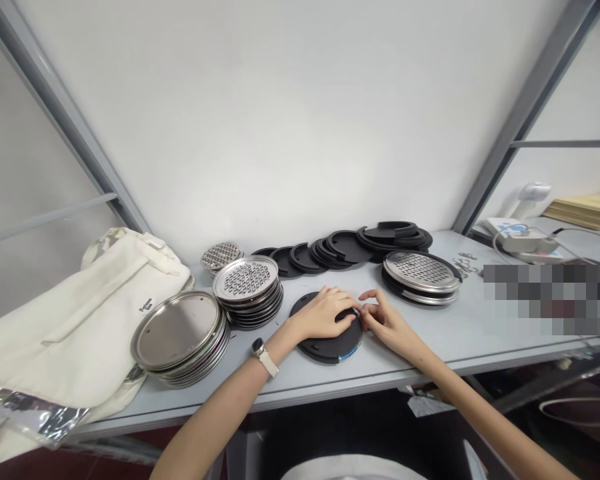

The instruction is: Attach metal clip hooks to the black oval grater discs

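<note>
A round black disc (325, 348) lies flat near the table's front edge, with a thin blue strip showing along its lower right rim. Across its top rests my left hand (327, 313), fingers stretched towards the right rim and thumb bent over the surface. My right hand (385, 323) is at that same rim, its thumb and index fingertips pressed together close to my left fingertips. Anything between those fingertips is too small or hidden to make out. Behind my right hand sits a pile of slotted metal discs (423, 272) with black discs among them.
To the left stand a stack of plain metal discs (180, 330), a stack of grater discs (247, 280) and smaller grater discs (221, 255). Black notched rings (347, 247) lie overlapped along the wall. A cream bag (80, 307) covers the left end; small metal pieces (467, 261) lie right.
</note>
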Demonstrator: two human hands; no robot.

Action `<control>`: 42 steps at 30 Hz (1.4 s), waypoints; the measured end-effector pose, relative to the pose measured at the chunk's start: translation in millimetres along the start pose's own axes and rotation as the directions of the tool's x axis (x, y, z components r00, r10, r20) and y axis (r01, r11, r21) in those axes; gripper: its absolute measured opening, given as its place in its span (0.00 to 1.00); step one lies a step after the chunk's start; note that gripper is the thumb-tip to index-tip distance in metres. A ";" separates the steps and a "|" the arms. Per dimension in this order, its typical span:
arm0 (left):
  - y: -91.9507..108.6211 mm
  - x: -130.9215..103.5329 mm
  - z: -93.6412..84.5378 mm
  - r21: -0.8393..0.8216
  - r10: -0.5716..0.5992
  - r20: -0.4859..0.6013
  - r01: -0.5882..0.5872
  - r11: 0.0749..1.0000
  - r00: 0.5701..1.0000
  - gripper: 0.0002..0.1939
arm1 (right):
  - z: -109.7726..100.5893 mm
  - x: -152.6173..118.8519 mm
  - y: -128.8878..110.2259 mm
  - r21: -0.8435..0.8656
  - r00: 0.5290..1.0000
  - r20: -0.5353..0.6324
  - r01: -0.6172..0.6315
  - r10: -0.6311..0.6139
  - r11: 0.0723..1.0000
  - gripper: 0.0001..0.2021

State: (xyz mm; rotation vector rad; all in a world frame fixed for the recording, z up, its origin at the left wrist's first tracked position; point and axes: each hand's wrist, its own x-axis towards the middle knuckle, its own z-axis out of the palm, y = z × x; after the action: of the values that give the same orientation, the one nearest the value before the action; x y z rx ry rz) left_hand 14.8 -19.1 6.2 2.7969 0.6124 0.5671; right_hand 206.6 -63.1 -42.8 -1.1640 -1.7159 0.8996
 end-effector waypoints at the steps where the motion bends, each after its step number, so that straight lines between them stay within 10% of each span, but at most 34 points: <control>1: 0.1 0.0 0.0 -0.001 0.000 0.001 0.000 1.000 1.000 0.11 | 0.1 -0.2 -0.8 -0.001 1.000 -0.001 -0.001 0.001 1.000 0.12; 42: -5.7 0.6 1.4 -0.144 0.025 -0.001 -0.025 0.989 1.000 0.08 | 6.4 -4.0 -5.9 0.101 1.000 -0.025 -0.004 0.006 0.995 0.17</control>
State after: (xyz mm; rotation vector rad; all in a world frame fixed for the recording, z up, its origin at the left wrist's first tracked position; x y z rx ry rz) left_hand 13.9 -14.0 3.5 2.6730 0.5156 0.5900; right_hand 199.6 -69.3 -41.0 -1.1091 -1.6288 0.9590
